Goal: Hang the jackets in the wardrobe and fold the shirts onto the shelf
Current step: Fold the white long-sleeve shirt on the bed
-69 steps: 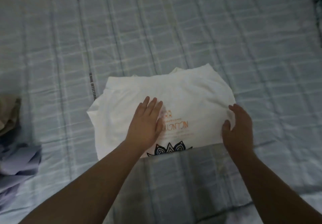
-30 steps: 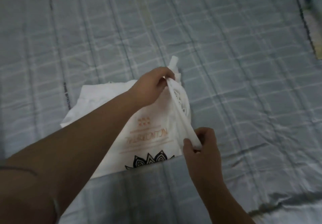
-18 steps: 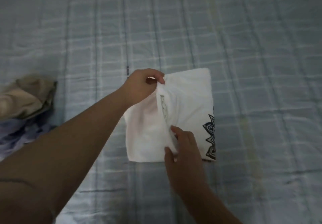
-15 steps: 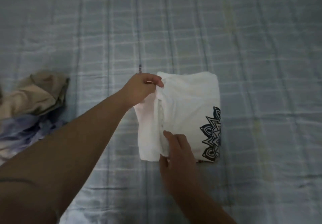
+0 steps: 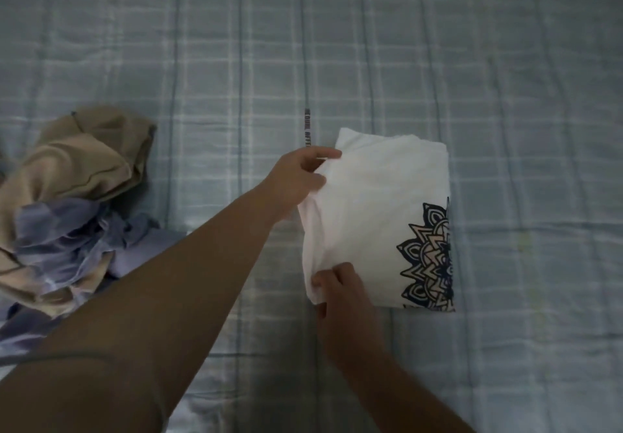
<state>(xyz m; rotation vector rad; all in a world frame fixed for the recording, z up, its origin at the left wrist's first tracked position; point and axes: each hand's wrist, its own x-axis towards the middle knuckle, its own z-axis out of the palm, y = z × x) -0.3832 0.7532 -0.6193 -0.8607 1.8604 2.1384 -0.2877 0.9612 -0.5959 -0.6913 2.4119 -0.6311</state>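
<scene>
- Left arm enters from 7 o'clock and stretches across the frame. The left hand (image 5: 299,181) is at the shirt's (image 5: 374,210) 10 o'clock corner, knuckles up.
- Left grip: thumb and curled fingers pinch the shirt's folded edge at that corner.
- Right forearm enters from 5 o'clock. The right hand (image 5: 342,292) sits at the shirt's 7 o'clock corner, back of hand to camera.
- Right grip: fingers curl onto the fabric edge and pinch it. The fingertips are tucked into the cloth and hard to make out.
- Shirt: white, folded to a compact rectangle, lying flat on the checked sheet (image 5: 505,95), just right of centre. Dark print (image 5: 429,257) along its 3 o'clock edge, cut off by the fold.
- Heap of clothes (image 5: 70,196) at 9 o'clock, tan over lilac, well apart from the shirt and partly cut off by the frame edge.
- Dim light; right hand slightly blurred.
</scene>
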